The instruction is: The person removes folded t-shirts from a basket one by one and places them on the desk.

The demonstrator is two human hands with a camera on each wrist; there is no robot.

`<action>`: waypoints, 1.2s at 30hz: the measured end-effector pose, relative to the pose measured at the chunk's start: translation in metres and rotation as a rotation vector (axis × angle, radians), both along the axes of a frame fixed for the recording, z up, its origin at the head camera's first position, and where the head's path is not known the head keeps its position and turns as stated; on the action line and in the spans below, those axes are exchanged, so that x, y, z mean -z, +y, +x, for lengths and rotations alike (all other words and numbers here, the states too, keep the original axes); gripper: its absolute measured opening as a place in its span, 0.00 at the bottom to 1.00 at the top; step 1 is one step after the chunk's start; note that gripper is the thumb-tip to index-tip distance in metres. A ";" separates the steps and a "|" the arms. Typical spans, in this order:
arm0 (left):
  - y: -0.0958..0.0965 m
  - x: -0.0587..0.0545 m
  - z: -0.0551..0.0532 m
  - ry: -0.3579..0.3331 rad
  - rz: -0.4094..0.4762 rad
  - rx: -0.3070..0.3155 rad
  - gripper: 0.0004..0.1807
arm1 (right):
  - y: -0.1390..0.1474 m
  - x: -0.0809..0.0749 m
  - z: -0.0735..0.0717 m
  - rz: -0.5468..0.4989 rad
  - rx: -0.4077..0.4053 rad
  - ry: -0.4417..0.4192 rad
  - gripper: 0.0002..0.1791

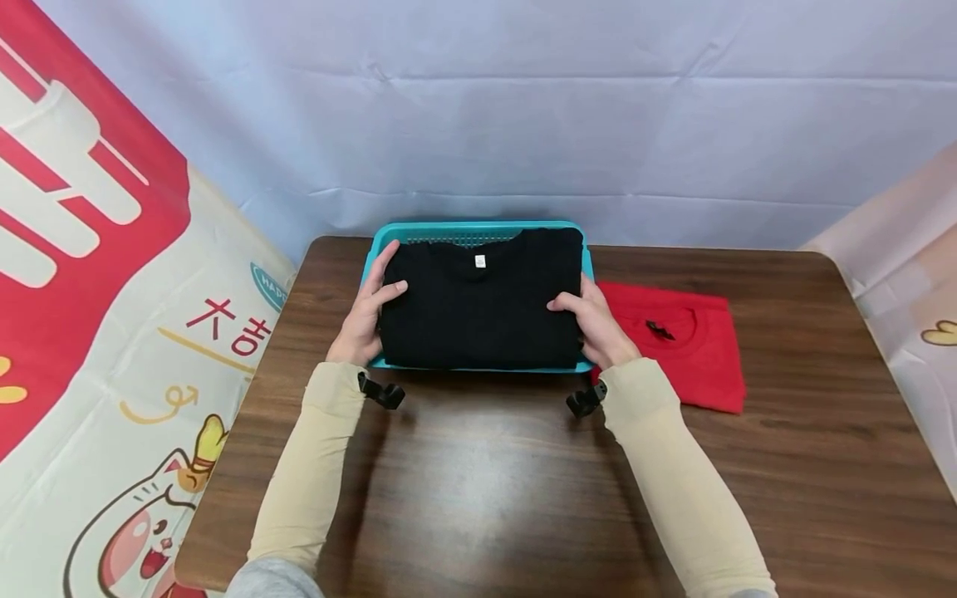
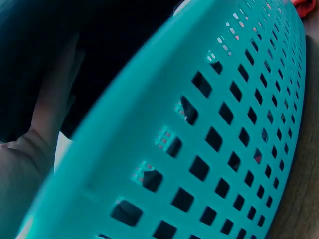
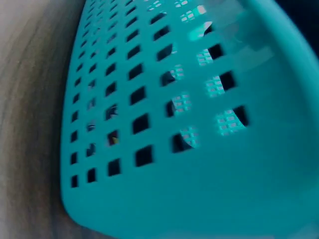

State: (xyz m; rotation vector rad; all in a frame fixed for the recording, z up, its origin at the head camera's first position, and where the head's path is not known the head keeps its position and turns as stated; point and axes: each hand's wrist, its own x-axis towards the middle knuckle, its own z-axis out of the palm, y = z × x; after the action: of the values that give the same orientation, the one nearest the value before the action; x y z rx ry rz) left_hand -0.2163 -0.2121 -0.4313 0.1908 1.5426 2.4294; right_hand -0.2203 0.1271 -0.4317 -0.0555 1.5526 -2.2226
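Observation:
A folded black T-shirt point(image 1: 482, 311) with a small white neck label lies level over the turquoise basket point(image 1: 478, 224), covering most of its opening. My left hand point(image 1: 362, 322) holds the shirt's left side, thumb on top. At the opposite side my right hand point(image 1: 596, 324) grips it the same way, thumb across the top. The fingers under the cloth are mostly hidden. In the left wrist view, part of the left hand point(image 2: 47, 112) shows against dark cloth inside the basket's rim. The right wrist view shows mainly the perforated basket wall point(image 3: 149, 194).
A folded red T-shirt point(image 1: 706, 357) lies on the brown wooden table point(image 1: 478, 498), right of the basket and partly behind my right forearm. A pale curtain point(image 1: 523, 141) hangs behind the table, and a printed cloth point(image 1: 149, 349) hangs along the left.

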 end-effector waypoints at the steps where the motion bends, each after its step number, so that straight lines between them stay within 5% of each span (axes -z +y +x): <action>1: 0.000 -0.001 0.000 0.002 -0.009 -0.001 0.34 | 0.000 -0.001 0.000 0.001 -0.003 0.001 0.24; 12: 0.005 -0.015 0.005 0.061 -0.035 0.088 0.38 | 0.002 -0.014 0.004 0.098 -0.004 -0.011 0.40; 20: 0.008 -0.021 0.007 0.093 -0.117 0.131 0.34 | 0.008 -0.024 0.008 0.083 -0.019 -0.073 0.28; 29: 0.015 -0.031 0.009 0.112 -0.163 0.043 0.31 | 0.013 -0.034 0.013 -0.033 0.016 -0.082 0.21; 36: 0.023 -0.039 0.013 0.125 -0.174 0.032 0.30 | 0.019 -0.038 0.017 -0.047 -0.011 -0.125 0.21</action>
State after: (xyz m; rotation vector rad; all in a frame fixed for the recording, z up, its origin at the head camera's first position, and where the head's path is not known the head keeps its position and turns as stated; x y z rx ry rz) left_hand -0.2034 -0.1893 -0.3927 0.3365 1.7796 2.2828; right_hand -0.2033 0.1465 -0.3935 0.0595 1.4302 -2.2092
